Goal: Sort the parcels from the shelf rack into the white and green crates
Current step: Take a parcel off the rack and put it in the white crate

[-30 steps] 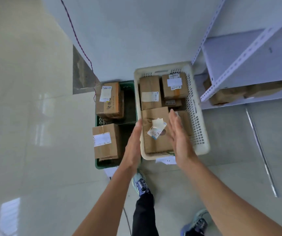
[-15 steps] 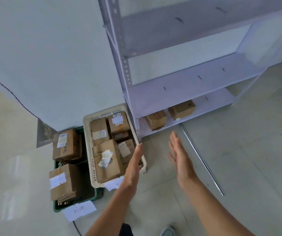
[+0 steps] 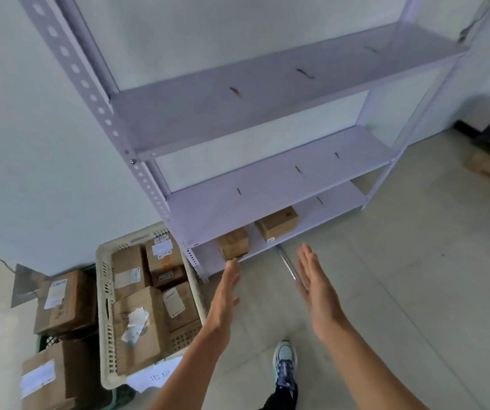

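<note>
L hand (image 3: 223, 297) & R hand (image 3: 314, 288) flat, empty; we should bracket left box (image 3: 233, 245) mid-frame, squeeze both sides, lift level.

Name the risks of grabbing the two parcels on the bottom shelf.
The metal rod lies on the floor before the rack; a foot could roll on it. The left parcel sits under a low shelf, so the left hand may knock its edge. The nearly full white crate may spill.

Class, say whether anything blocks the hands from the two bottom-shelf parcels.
Nothing visible. The left hand and right hand face the left parcel and right parcel across open space; a metal rod lies on the floor.
</note>
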